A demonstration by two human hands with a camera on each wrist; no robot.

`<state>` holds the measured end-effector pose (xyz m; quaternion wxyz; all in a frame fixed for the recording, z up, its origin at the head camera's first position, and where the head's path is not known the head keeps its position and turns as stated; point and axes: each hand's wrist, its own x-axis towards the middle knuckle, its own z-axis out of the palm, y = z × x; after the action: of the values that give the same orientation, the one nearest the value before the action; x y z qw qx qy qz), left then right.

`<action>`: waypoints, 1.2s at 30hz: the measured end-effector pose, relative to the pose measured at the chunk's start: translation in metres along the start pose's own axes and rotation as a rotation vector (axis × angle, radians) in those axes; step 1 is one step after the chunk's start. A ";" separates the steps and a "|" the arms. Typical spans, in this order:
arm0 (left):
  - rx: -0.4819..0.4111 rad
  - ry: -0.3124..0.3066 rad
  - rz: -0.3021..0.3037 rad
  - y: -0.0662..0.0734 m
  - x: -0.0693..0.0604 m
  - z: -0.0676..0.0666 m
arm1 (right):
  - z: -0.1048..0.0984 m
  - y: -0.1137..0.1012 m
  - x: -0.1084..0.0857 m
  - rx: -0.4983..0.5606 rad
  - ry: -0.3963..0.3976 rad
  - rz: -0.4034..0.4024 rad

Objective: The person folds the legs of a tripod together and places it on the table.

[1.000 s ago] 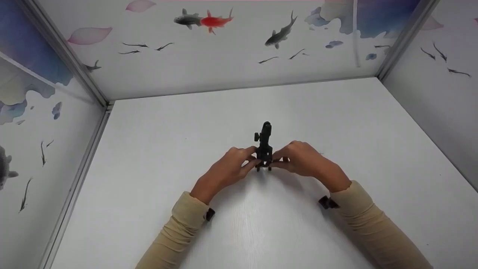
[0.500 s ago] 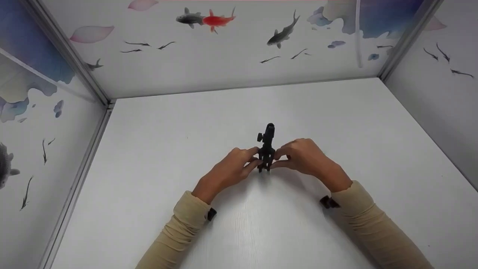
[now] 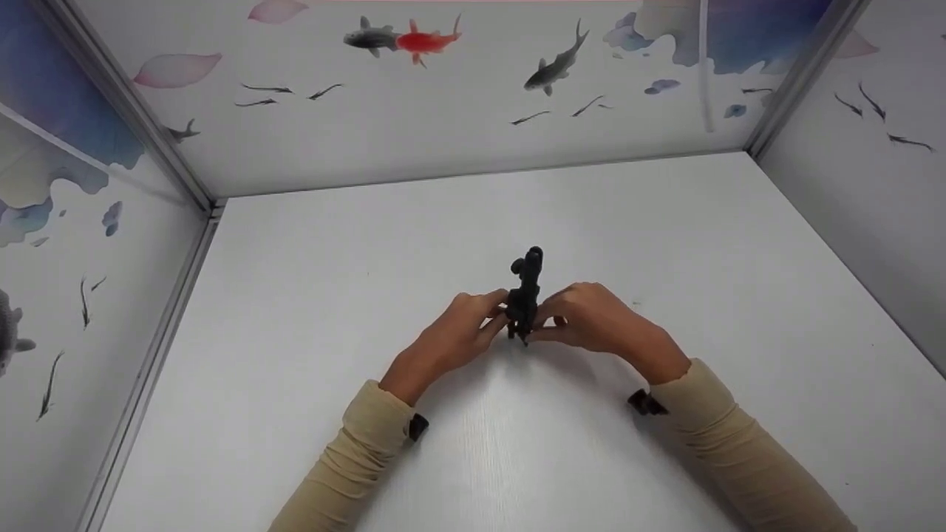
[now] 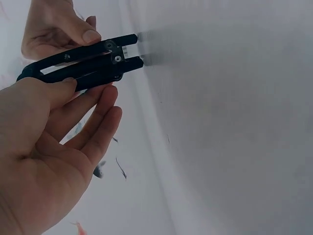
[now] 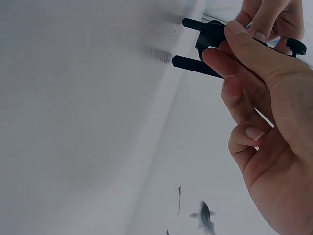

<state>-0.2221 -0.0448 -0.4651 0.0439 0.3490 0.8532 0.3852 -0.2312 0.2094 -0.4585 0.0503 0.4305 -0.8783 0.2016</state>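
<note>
Left hand (image 3: 460, 330): pinched the stand's near-left side between thumb and fingers; the other fingers were loosely bent alongside.
Right hand (image 3: 595, 318): pinched the opposite side between thumb and index finger, remaining fingers curled loosely below.
Black stand (image 3: 526, 284): one, between the two sets of fingertips, roughly upright, its upper part rising beyond both hands.
Slender prongs (image 4: 133, 63): two, straight, blunt-tipped, projecting past the fingers toward the tabletop; contact with it could not be told.
Screw heads (image 4: 117, 58): small, round, pale-centred, set at the joint just past the left fingertips.
Knob (image 5: 296, 47): dark, rounded, on a short stem, at the stand's side above the left hand.
Sleeves (image 3: 373, 417): tan cloth, creased, behind each hand.
Wrist units (image 3: 647, 403): black, compact, one inside each cuff.
Tabletop (image 3: 332, 258): white, faintly grained, beneath and around the hands.
Back panel (image 3: 473, 125): pale, well beyond the hands, printed with grey fish and one red fish (image 3: 429, 42).
</note>
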 end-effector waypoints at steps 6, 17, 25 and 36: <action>0.038 -0.009 0.003 0.001 0.001 0.002 | 0.002 -0.002 0.001 0.035 0.015 -0.005; 0.207 -0.045 -0.215 0.011 -0.007 0.005 | -0.019 0.006 -0.006 0.053 -0.078 0.153; 0.255 0.050 -0.242 0.015 -0.007 0.011 | -0.013 0.008 -0.002 0.102 -0.117 0.199; 0.148 0.060 -0.186 0.015 -0.005 0.007 | -0.005 0.005 0.000 0.280 -0.109 0.241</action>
<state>-0.2075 -0.0367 -0.4613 0.0280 0.2588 0.9090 0.3257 -0.2357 0.2144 -0.4552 -0.0824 0.3355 -0.8882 0.3028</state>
